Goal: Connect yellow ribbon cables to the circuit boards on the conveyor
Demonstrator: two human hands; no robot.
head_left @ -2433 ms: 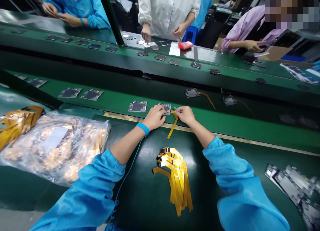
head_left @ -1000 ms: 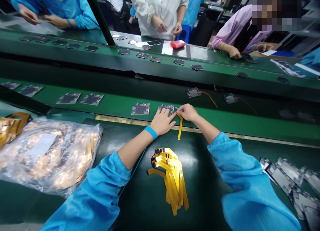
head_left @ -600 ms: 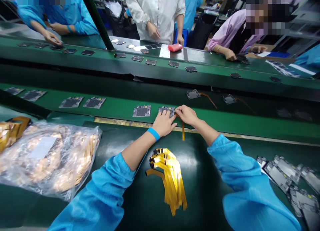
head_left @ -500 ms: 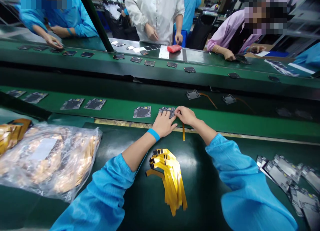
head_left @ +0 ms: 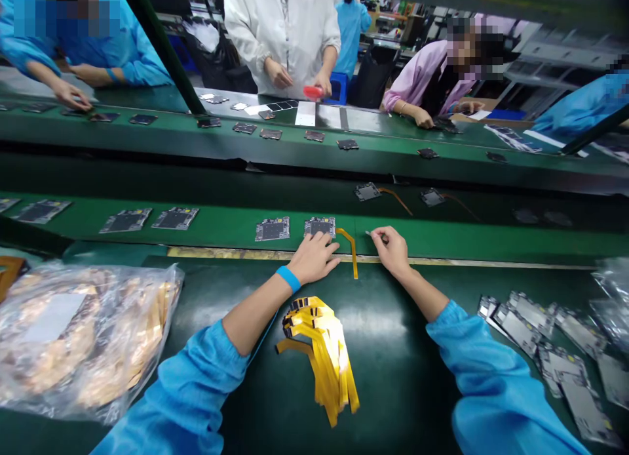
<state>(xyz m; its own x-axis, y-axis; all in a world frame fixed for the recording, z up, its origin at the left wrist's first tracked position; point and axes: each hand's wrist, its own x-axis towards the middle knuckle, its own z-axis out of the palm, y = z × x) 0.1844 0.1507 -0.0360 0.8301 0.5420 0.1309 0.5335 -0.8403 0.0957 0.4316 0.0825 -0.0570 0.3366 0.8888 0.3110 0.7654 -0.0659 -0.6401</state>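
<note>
My left hand (head_left: 315,257) lies palm down with its fingers spread, the fingertips resting on the near edge of a dark circuit board (head_left: 320,226) on the green belt. A bent orange-yellow flex cable (head_left: 352,248) runs from the board's right side and hangs over the belt's near edge. To the right of this cable, my right hand (head_left: 392,248) is pinched closed on a tiny pale piece (head_left: 368,233), too small to identify. A pile of flex cables (head_left: 329,356) lies on the green table between my forearms.
More circuit boards (head_left: 272,229) lie along the belt (head_left: 236,225). At left is a clear plastic bag (head_left: 93,330) of flex cables; at right, a heap of boards (head_left: 545,350). Two boards with cables lie farther back. Several co-workers handle parts at the opposite bench (head_left: 334,117).
My right hand has moved right, away from the board, with the pale piece between its fingers. My left hand stays on the board. The view has shifted slightly.
</note>
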